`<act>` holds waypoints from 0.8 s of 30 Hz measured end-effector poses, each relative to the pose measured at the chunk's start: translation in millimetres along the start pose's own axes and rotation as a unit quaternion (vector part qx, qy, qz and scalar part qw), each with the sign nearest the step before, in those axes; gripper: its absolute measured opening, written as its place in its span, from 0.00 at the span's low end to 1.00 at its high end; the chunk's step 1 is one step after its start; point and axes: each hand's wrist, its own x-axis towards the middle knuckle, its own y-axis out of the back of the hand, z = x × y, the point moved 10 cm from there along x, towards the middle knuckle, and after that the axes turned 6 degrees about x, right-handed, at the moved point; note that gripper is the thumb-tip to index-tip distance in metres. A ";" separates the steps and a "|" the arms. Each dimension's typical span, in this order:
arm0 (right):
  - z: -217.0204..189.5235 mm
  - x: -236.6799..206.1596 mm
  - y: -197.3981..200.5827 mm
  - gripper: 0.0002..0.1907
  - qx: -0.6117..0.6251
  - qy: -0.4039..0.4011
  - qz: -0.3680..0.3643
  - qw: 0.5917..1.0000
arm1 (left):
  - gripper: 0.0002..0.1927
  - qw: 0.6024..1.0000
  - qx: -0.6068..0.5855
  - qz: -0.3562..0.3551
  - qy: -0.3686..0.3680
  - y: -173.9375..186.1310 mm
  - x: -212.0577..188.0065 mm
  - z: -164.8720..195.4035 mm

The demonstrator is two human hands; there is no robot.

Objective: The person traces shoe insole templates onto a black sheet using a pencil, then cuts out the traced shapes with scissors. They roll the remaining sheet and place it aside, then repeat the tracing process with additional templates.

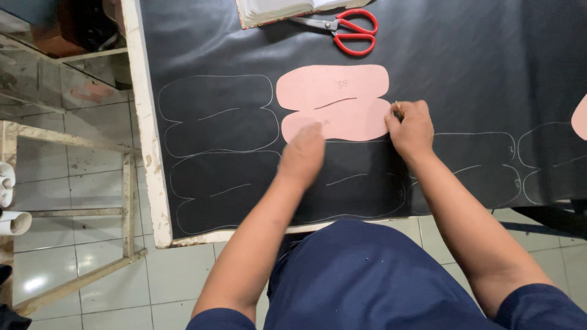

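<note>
Pink template (333, 101) flat on black sheet (477, 73) covering bench (147, 153), amid chalk outlines; left hand (302, 156) pressing its lower edge, grip blurred, cannot tell; right hand (411, 127) clenched on small marker at its right edge; red scissors (348, 30) beyond.

Matt pink card template (333, 101) on smooth, faintly glossy black leather-like sheet (477, 79); red-plastic-handled metal scissors (345, 29).

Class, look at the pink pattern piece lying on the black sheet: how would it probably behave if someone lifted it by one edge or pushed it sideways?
The pink pattern piece looks thin and flat, so it is probably light and would bend somewhat when lifted. It may slide easily on the smooth black sheet; the left hand presses on it, while the right hand is at its edge. Being flat, it should not roll or tip.
</note>
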 end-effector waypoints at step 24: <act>-221.9 -18.7 -149.7 0.10 0.032 0.334 -0.322 0.885 | 0.30 0.958 0.007 -0.286 0.033 -24.2 1.1 27.0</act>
